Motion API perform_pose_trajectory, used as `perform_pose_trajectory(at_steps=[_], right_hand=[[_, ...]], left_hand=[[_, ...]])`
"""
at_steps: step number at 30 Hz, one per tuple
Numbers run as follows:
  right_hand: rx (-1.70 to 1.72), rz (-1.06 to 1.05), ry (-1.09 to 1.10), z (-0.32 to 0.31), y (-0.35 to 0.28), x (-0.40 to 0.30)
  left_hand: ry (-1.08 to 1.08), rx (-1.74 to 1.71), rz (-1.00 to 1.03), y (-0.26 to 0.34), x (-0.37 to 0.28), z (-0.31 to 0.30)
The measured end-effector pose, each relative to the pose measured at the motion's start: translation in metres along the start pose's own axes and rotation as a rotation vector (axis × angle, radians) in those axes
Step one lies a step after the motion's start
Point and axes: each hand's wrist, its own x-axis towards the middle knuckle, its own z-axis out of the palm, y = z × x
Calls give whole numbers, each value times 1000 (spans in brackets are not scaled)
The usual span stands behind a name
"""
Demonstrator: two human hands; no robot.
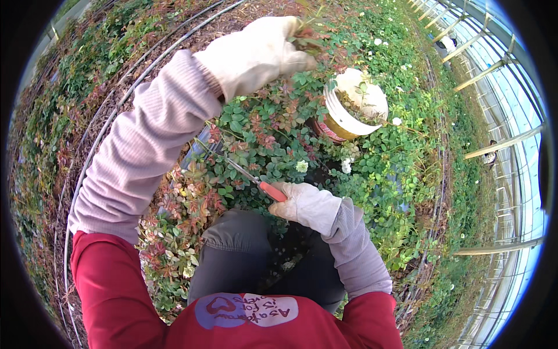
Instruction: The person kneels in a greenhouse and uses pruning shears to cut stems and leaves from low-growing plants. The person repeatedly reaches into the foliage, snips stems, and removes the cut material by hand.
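Observation:
My left hand [266,54], in a white work glove, is raised at the top of the view, closed around a small bunch of leafy stems [307,37] that is partly blurred. In my gloved right hand [305,205], low and near my knees, are long narrow snips with an orange-red handle [273,192]. Their metal blades [242,169] point up and left into the rose foliage [261,126]; whether they touch a stem I cannot tell. Right of my left hand, a white plastic bucket [333,114] stands tilted among the plants, with leafy cuttings [355,104] inside.
Green and reddish rose plants with white blooms [301,166] surround my legs [235,244]. A pale hose or pipe [120,102] curves along the mulched path on the left. Wooden posts [501,147] and the greenhouse's plastic wall [529,174] line the right side.

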Motion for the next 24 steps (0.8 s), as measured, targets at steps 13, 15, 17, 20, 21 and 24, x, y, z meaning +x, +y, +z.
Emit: perform_pose_trajectory(at_steps=[13,15,17,20,21,24], right_hand=[[268,-134,230,9,69,-34],[322,-83,237,19,92,-27],[620,-124,210,30,112,-22],[613,-171,130,32,110,-18],[601,-199,133,34,100,-16],[581,-408,93,49,19,-40]], left_hand=[[173,452,75,12,-31,65],[208,185,-119,11,-138,81],[205,294,-180,-16,-243,87],[432,447,-246,-42,-391,99],[508,541,-263,-48,-427,101],[572,721,-427,-59,-493,96]])
